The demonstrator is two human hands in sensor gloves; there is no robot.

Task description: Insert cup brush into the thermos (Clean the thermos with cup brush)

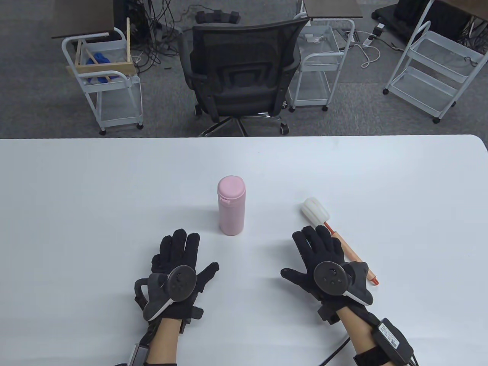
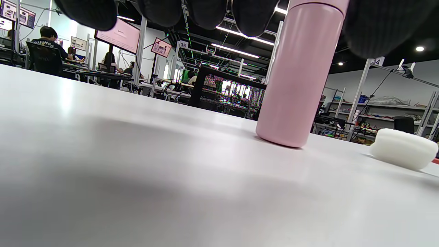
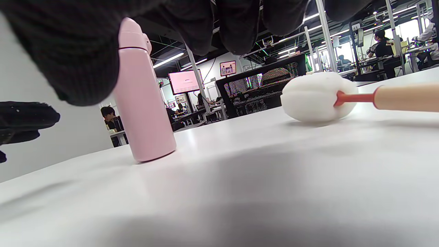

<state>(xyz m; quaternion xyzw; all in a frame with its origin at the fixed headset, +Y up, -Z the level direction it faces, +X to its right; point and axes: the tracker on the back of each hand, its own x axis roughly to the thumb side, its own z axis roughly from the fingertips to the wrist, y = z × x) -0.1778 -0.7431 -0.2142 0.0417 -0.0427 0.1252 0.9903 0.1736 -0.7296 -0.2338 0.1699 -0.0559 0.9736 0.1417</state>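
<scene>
A pink thermos (image 1: 230,204) stands upright with its lid closed in the middle of the white table (image 1: 76,198). It also shows in the left wrist view (image 2: 295,79) and the right wrist view (image 3: 140,103). A cup brush (image 1: 335,234) with a white sponge head (image 1: 315,211) and a wooden handle lies to its right; the sponge head shows in the right wrist view (image 3: 313,96) and the left wrist view (image 2: 403,148). My left hand (image 1: 179,263) lies flat and empty, near and left of the thermos. My right hand (image 1: 320,255) lies flat and empty, beside the brush handle.
A black office chair (image 1: 242,72) stands beyond the table's far edge. White wire carts (image 1: 105,76) stand on the floor behind it, left and right. The table's far right corner (image 1: 478,143) is rounded.
</scene>
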